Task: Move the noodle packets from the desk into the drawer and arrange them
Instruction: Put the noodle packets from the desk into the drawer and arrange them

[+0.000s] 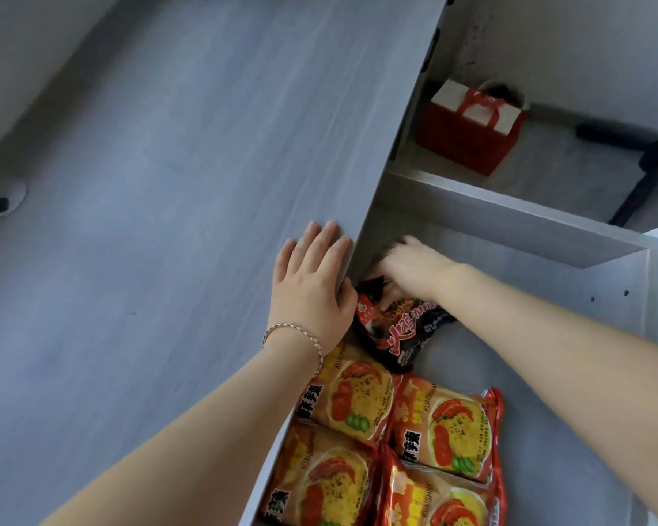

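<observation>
The open drawer (pixel 547 354) has a grey floor and lies right of the desk top (pixel 149 184). Several orange-and-red noodle packets (pixel 358 396) lie flat in two columns at its near end. A black noodle packet (pixel 399 336) with red lettering sits further back, partly tucked under the desk edge. My right hand (pixel 411 265) rests on the far end of this black packet, fingers curled over it. My left hand (pixel 312 282), with a bracelet on the wrist, lies flat on the desk edge, fingers apart, holding nothing.
The drawer's back wall (pixel 509 218) runs across behind my right hand. Beyond it, on the floor, stands a red and white gift bag (pixel 471 134). A black chair base (pixel 646 157) shows at the far right. A cable hole (pixel 1 203) sits in the desk at the left.
</observation>
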Action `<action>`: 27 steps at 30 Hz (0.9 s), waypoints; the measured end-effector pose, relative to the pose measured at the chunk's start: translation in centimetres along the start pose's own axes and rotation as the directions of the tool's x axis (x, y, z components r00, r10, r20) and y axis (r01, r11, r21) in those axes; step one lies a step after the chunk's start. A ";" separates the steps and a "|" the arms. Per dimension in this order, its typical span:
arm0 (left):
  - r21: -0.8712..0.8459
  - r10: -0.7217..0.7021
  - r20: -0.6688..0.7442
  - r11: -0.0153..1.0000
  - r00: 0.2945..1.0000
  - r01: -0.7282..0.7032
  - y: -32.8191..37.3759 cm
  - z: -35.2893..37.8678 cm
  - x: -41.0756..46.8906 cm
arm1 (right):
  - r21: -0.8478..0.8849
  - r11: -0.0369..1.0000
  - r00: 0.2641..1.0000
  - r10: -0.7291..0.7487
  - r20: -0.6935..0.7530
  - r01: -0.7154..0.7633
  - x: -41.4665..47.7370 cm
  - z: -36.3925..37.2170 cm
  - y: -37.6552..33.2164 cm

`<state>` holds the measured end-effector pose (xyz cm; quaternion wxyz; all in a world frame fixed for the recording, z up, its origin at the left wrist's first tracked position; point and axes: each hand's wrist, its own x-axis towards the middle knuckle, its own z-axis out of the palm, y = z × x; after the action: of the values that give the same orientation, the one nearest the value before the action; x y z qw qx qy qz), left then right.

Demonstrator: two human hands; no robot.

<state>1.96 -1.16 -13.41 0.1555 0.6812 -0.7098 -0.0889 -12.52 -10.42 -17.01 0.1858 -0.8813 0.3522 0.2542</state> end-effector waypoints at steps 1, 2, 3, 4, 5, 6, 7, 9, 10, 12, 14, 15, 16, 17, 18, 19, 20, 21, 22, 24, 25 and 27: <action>0.010 0.006 -0.001 1.000 1.000 -0.006 -0.1 0.0 0.0 | 0.089 0.996 0.998 0.031 -0.053 -0.026 0.2 0.9 -0.2; 0.023 0.011 -0.005 1.000 1.000 -0.011 -0.1 0.1 0.0 | 0.201 0.978 0.988 0.080 -0.133 -0.053 0.0 1.8 -0.4; 0.036 0.016 -0.008 0.999 1.000 -0.016 -0.1 0.1 0.1 | 0.327 0.940 0.956 0.181 -0.230 -0.099 -0.3 2.9 -0.8; 0.047 0.020 -0.006 0.999 1.000 -0.019 -0.2 0.2 0.1 | 0.463 0.868 0.881 0.351 -0.317 -0.179 -0.8 3.7 -1.4; 0.056 0.023 -0.001 0.998 1.000 -0.023 -0.2 0.2 0.1 | 0.632 0.720 0.751 0.579 -0.319 -0.287 -1.4 4.7 -2.0; 0.065 0.027 0.001 0.998 1.000 -0.027 -0.2 0.2 0.1 | 0.795 0.473 0.588 0.787 -0.187 -0.380 -2.0 5.4 -2.6; 0.073 0.030 -0.003 0.997 1.000 -0.030 -0.2 0.2 0.1 | 0.895 0.151 0.460 0.885 0.067 -0.420 -2.2 6.6 -2.9; 0.077 0.032 -0.016 0.997 0.999 -0.031 -0.2 0.3 0.2 | 0.871 -0.287 0.401 0.800 0.447 -0.398 -2.1 9.0 -3.6; 0.075 0.034 -0.023 0.997 0.999 -0.032 -0.2 0.3 0.1 | 0.871 -0.339 0.446 0.758 0.477 -0.355 -1.9 9.8 -3.8; 0.070 0.033 -0.036 0.997 0.999 -0.031 -0.2 0.4 0.1 | 0.924 -0.282 0.511 0.772 0.378 -0.258 -1.6 10.2 -3.7; 0.066 0.027 -0.033 0.998 0.999 -0.024 -0.1 0.3 0.2 | 0.961 -0.170 0.567 0.779 0.267 -0.219 -1.3 9.4 -3.0; 0.058 0.024 -0.026 0.998 0.999 -0.023 -0.1 0.4 0.1 | 0.970 -0.121 0.596 0.771 0.225 -0.210 -1.2 9.1 -2.7; 0.049 0.023 -0.018 0.999 1.000 -0.023 -0.1 0.3 0.1 | 0.975 -0.083 0.615 0.764 0.195 -0.206 -1.2 8.6 -2.6; 0.042 0.020 -0.011 0.999 1.000 -0.019 -0.1 0.3 0.1 | 0.976 -0.066 0.628 0.756 0.185 -0.209 -1.1 8.5 -2.7; 0.036 0.016 -0.003 0.999 1.000 -0.016 -0.1 0.3 0.1 | 0.975 -0.053 0.638 0.749 0.181 -0.215 -1.1 8.5 -3.0; 0.030 0.012 0.003 0.999 1.000 -0.012 -0.1 0.2 0.1 | 0.973 -0.042 0.646 0.741 0.183 -0.227 -1.1 8.7 -3.6; 0.025 0.009 0.006 1.000 1.000 -0.009 -0.1 0.2 0.1 | 0.970 -0.041 0.653 0.732 0.194 -0.242 -1.1 9.0 -4.1; 0.025 0.008 0.007 1.000 1.000 -0.008 -0.1 0.2 0.1 | 0.968 -0.048 0.661 0.722 0.203 -0.245 -1.2 9.4 -4.5; 0.026 0.010 0.006 1.000 1.000 -0.010 0.0 0.2 0.1 | 0.968 -0.058 0.669 0.713 0.211 -0.243 -1.2 9.6 -4.8; 0.023 0.016 0.000 1.000 1.000 -0.016 0.0 0.1 0.1 | 0.968 -0.060 0.677 0.704 0.214 -0.244 -1.3 9.7 -4.9; 0.022 0.015 0.001 1.000 1.000 -0.015 -0.1 0.1 0.1 | 0.964 -0.044 0.684 0.696 0.218 -0.263 -1.3 9.6 -4.9; 0.031 0.014 0.011 0.999 1.000 -0.014 -0.1 0.2 0.1 | 0.938 0.042 0.704 0.673 0.228 -0.344 -1.8 8.9 -5.0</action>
<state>1.99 -1.25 -13.58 0.1415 0.6781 -0.7167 -0.0804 -12.86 -1.55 -22.36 0.5131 -0.4232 0.7420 -0.0838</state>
